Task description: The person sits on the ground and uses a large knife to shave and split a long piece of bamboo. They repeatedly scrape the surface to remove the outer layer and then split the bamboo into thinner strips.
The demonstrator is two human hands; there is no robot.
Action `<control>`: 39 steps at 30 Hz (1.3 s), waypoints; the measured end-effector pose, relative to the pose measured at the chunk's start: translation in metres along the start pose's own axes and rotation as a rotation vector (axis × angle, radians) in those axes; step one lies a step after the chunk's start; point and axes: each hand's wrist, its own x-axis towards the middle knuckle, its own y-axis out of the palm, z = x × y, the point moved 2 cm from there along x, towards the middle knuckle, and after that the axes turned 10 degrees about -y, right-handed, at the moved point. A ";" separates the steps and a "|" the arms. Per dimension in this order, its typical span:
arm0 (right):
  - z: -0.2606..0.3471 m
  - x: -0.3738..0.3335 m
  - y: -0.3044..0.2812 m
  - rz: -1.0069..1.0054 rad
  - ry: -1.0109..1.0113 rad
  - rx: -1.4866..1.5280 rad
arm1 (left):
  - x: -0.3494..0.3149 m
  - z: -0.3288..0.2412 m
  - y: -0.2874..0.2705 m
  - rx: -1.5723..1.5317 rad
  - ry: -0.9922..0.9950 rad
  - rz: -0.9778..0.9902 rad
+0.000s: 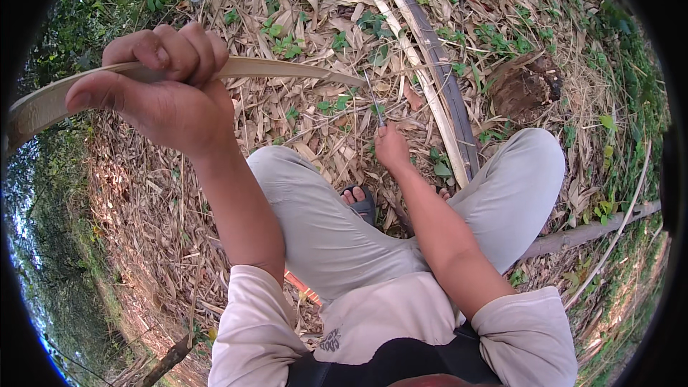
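Observation:
My left hand [172, 104] is raised at the left, its fingers wrapped round a long pale strip of split bamboo [279, 69]. One end of the strip curves off to the left rim; the other slopes down toward the middle. In my right hand [392, 147], low between my knees, is a thin-bladed knife [374, 100] with its handle hidden in the fist. The blade points away from me, and the strip's far end meets it near the tip. Whether the edge bites into the bamboo I cannot tell.
Long pale strips [419, 72] lie beside a dark split length [444, 75] ahead of my right knee. Farther right sits a brown stump [527, 86]. A pole [584, 235] lies at the right. Dry leaves and green plants cover the ground around my sandal [364, 206].

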 end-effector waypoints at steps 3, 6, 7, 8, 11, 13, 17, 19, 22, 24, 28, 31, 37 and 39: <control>0.013 0.007 -0.005 -0.084 -0.054 0.146 | 0.005 -0.004 0.001 -0.009 -0.009 0.121; 0.029 0.012 -0.019 -0.112 0.158 0.476 | 0.007 -0.005 0.002 0.005 0.018 0.112; 0.038 0.009 -0.025 -0.097 0.055 0.425 | 0.008 -0.004 0.001 0.007 0.027 0.057; 0.047 0.003 -0.031 -0.144 -0.043 0.359 | 0.009 -0.002 0.000 0.038 0.037 -0.001; 0.064 -0.016 -0.038 -0.197 -0.292 0.223 | 0.012 0.002 -0.005 0.123 0.075 -0.102; 0.064 -0.025 -0.036 -0.285 -0.550 0.113 | 0.016 0.004 -0.008 0.134 0.091 -0.123; 0.018 -0.005 -0.020 0.007 -0.085 -0.082 | 0.024 0.006 -0.011 0.000 0.044 -0.070; 0.003 0.005 -0.015 0.013 -0.106 -0.080 | 0.025 0.006 -0.011 -0.034 0.024 -0.046; -0.001 0.014 -0.015 -0.045 -0.111 -0.003 | 0.021 0.008 -0.015 -0.019 0.025 -0.086; 0.006 0.013 -0.017 -0.058 -0.110 0.013 | 0.022 0.007 -0.018 -0.019 0.030 -0.047; 0.020 0.001 -0.023 -0.041 -0.156 -0.043 | 0.024 -0.003 -0.027 -0.024 0.055 -0.060; 0.018 0.000 -0.024 -0.087 -0.168 0.020 | 0.024 -0.008 -0.025 -0.018 0.038 0.014; 0.013 0.000 -0.022 -0.035 0.069 0.384 | 0.016 0.000 -0.016 0.057 0.011 -0.116; 0.025 -0.007 -0.027 -0.123 -0.115 0.254 | 0.018 0.001 -0.018 0.029 0.027 -0.090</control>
